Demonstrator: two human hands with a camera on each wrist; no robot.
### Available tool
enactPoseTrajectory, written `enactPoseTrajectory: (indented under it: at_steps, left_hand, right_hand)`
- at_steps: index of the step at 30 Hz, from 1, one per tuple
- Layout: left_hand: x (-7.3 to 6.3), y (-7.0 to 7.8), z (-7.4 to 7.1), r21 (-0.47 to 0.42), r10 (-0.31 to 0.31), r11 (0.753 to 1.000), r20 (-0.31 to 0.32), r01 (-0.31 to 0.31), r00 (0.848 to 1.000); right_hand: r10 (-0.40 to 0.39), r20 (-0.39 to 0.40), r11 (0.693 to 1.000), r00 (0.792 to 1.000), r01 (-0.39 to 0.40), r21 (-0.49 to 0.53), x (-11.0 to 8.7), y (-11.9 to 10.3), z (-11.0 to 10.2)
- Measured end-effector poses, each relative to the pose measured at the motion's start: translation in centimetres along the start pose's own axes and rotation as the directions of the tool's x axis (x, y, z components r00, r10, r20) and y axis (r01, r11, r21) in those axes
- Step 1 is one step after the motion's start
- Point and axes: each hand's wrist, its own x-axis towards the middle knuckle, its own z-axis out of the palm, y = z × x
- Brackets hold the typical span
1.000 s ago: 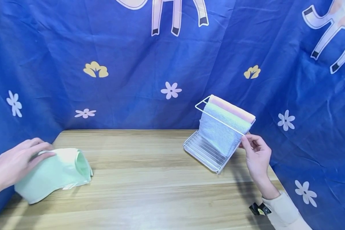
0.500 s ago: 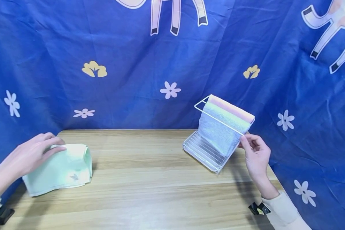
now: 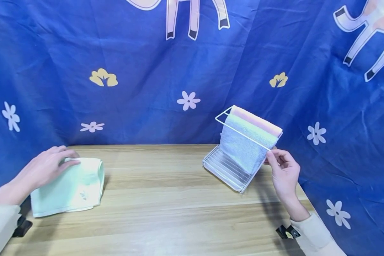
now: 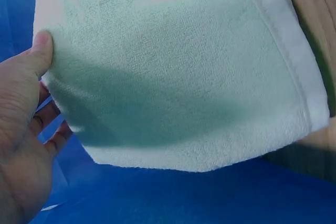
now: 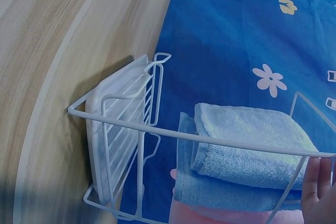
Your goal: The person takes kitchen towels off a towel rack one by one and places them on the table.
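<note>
In the head view my left hand [image 3: 49,169] pinches a folded mint-green towel [image 3: 70,188] by its upper edge. The towel hangs at the left of the table, and a small printed mark shows near its lower right corner. The left wrist view has the thumb on the near face of the cloth and the fingers behind it. On the right, my right hand [image 3: 286,174] grips the side of a white wire rack [image 3: 222,174] between thumb and fingers. A light blue towel [image 3: 243,145] and a pink towel [image 3: 257,121] hang over the rack's bars.
Under the rack's wire grid sits a white tray [image 5: 97,145]. The wooden table [image 3: 153,213] spans the space between towel and rack. A blue curtain [image 3: 140,89] printed with flowers and animals encloses the back and sides.
My left hand has moved right and slightly away from me, carrying the mint-green towel, whose front face now hangs flatter. My right hand and the rack have stayed in place.
</note>
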Motion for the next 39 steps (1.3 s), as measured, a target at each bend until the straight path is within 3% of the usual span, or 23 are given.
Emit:
enactPoseTrajectory:
  at_steps: [13, 20, 39]
  left_hand:
    - [1.0, -0.9, 2.1, -0.014, -0.043, 0.999, 0.122, 0.045, 0.992]
    - [1.2, -1.4, 3.0, -0.009, -0.062, 0.998, 0.152, 0.064, 0.986]
    - [2.2, -0.8, 4.1, 0.018, -0.021, 1.0, 0.227, 0.017, 0.974]
  right_hand:
    - [0.003, 0.006, 1.0, 1.0, -0.004, 0.016, 0.0, 0.1, 0.0]
    - [0.006, 0.007, 1.0, 1.0, -0.006, 0.009, 0.0, 0.0, 0.0]
    - [0.001, 0.007, 1.0, 1.0, -0.001, 0.004, -0.1, -0.1, 0.1]
